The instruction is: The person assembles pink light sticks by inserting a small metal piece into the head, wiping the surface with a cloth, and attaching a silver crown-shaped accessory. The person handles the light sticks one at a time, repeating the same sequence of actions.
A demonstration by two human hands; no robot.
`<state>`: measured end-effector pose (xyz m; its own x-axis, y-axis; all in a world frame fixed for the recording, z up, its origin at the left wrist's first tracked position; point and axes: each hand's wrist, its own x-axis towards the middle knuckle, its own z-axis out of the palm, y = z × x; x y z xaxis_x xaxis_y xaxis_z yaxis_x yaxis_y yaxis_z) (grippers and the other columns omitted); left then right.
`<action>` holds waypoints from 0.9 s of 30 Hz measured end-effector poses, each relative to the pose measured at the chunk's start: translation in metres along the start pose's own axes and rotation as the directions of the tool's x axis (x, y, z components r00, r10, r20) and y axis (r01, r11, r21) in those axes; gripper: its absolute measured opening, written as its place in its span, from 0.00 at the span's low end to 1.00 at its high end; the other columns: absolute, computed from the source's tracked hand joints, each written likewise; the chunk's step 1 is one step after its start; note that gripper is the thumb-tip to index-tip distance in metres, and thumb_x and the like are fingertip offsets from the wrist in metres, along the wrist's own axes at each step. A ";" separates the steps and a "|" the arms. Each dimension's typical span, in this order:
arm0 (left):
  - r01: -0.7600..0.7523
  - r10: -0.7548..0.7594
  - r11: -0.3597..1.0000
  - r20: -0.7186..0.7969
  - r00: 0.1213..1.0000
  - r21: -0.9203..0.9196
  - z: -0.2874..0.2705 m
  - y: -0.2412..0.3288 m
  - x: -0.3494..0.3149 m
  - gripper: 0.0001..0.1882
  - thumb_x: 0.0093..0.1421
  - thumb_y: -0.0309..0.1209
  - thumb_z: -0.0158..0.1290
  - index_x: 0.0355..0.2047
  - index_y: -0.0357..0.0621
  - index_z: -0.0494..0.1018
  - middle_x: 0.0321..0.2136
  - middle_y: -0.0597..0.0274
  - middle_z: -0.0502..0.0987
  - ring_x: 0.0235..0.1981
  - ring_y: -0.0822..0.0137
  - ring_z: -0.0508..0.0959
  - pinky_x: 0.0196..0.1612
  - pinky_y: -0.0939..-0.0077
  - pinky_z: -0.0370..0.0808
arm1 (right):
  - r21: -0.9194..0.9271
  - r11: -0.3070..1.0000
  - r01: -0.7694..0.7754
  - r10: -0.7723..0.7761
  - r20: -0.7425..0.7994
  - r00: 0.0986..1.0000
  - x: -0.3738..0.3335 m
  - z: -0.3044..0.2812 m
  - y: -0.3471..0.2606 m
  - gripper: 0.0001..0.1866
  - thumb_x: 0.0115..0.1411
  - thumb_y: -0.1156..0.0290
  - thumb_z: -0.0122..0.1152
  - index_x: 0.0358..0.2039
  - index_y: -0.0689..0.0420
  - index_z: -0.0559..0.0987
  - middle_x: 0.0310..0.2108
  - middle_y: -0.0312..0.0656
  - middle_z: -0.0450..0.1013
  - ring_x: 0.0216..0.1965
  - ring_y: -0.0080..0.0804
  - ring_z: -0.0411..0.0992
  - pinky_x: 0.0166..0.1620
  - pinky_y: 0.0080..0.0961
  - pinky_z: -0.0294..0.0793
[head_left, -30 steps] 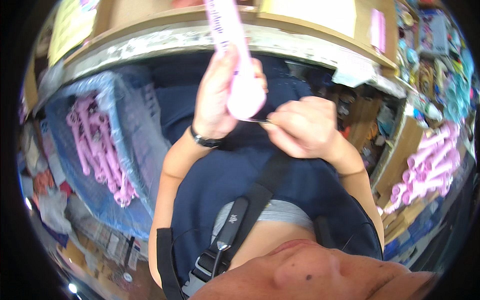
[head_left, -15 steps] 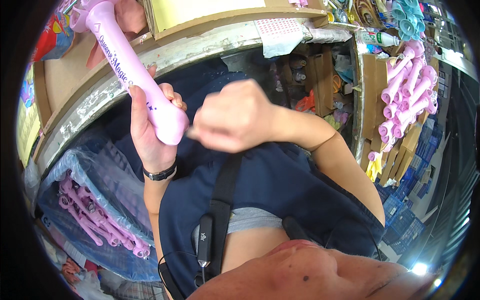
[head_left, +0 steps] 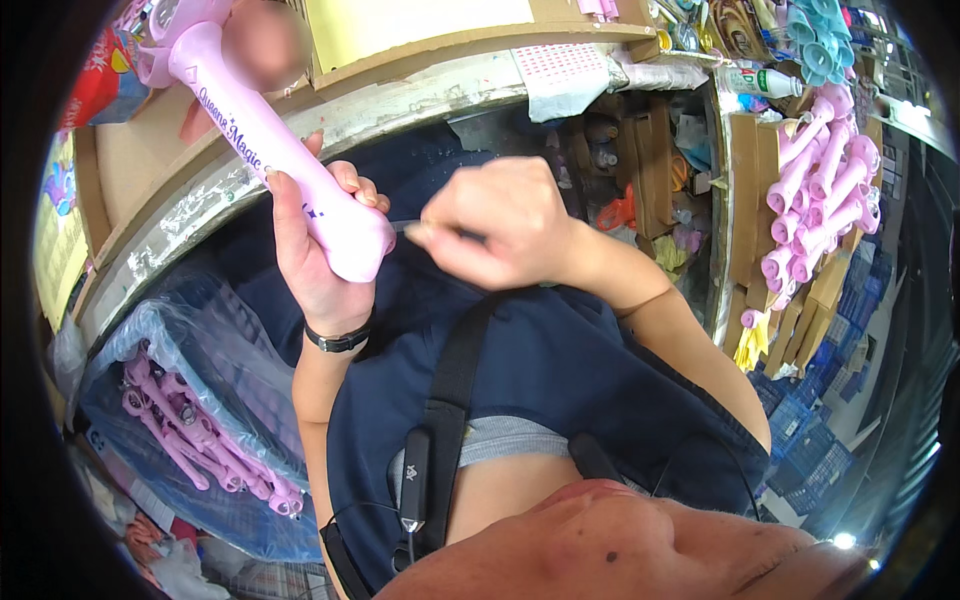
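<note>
A pink plastic toy wand [head_left: 245, 130] with dark lettering slants up from the middle toward the far left, its wider head over the bench. My left hand [head_left: 325, 270] is wrapped round its lower handle, thumb along one side and fingers on the other. Just right of the handle's rounded end is my right hand [head_left: 500, 225], closed and blurred by motion. Its finger and thumb pinch a thin pale piece [head_left: 405, 226] that reaches to the wand's end. What that piece is, I cannot make out.
A bin lined with blue plastic [head_left: 120, 375] at the lower left holds several pink wands [head_left: 200, 430]. More pink wands [head_left: 822, 190] are stacked by cardboard boxes [head_left: 748, 190] on the right. The worn bench edge [head_left: 440, 85] curves ahead, with a dotted sheet [head_left: 563, 75] hanging over it.
My left hand and the wand have shifted slightly right. My right hand has moved a little right, away from the wand's end, and the thin pale piece now shows between them.
</note>
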<state>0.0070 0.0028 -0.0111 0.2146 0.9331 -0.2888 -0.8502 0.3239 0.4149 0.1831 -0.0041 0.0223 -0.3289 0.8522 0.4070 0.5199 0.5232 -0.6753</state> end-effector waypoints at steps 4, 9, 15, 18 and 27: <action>-0.049 0.049 0.999 -0.056 0.997 0.016 0.005 -0.008 0.005 0.28 0.67 0.50 0.40 0.56 0.39 0.59 0.30 0.59 0.71 0.30 0.66 0.73 0.37 0.69 0.72 | -0.052 0.997 0.055 -0.050 0.087 0.995 -0.003 -0.007 0.002 0.06 0.44 0.74 0.68 0.20 0.54 0.77 0.16 0.35 0.71 0.14 0.30 0.69 0.18 0.23 0.66; -0.070 0.070 0.998 -0.066 0.995 0.008 0.008 -0.011 0.009 0.27 0.67 0.49 0.41 0.55 0.40 0.60 0.29 0.59 0.72 0.30 0.65 0.74 0.37 0.67 0.74 | -0.012 0.982 0.186 -0.183 0.118 0.976 -0.004 -0.009 0.005 0.07 0.44 0.74 0.69 0.20 0.53 0.77 0.16 0.35 0.70 0.14 0.30 0.69 0.18 0.24 0.66; -0.059 0.057 0.997 -0.053 0.997 -0.043 0.009 -0.010 0.012 0.26 0.67 0.49 0.41 0.54 0.42 0.61 0.29 0.58 0.72 0.29 0.64 0.74 0.37 0.67 0.74 | 0.005 0.979 0.205 -0.205 0.049 0.978 -0.003 -0.010 0.008 0.06 0.44 0.73 0.69 0.21 0.53 0.77 0.17 0.34 0.71 0.14 0.30 0.68 0.18 0.24 0.65; -0.076 0.071 0.995 -0.078 0.994 -0.058 0.010 -0.013 0.013 0.25 0.67 0.49 0.41 0.54 0.43 0.61 0.28 0.58 0.73 0.29 0.64 0.75 0.36 0.66 0.75 | -0.024 0.999 0.049 -0.050 -0.051 0.997 -0.001 -0.012 0.009 0.07 0.44 0.75 0.69 0.22 0.54 0.77 0.18 0.35 0.72 0.15 0.31 0.69 0.19 0.24 0.65; -0.072 0.068 0.997 -0.122 0.990 -0.024 0.014 -0.014 0.014 0.21 0.67 0.47 0.42 0.52 0.46 0.62 0.27 0.59 0.74 0.27 0.64 0.76 0.31 0.66 0.77 | 0.046 0.992 0.116 -0.111 -0.106 0.988 -0.002 -0.006 0.005 0.06 0.45 0.75 0.68 0.22 0.54 0.77 0.18 0.36 0.72 0.15 0.31 0.70 0.19 0.25 0.67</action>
<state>0.0287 0.0135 -0.0093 0.0959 0.9271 -0.3624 -0.8747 0.2523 0.4139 0.1911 -0.0031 0.0223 -0.2994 0.7851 0.5423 0.4413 0.6178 -0.6508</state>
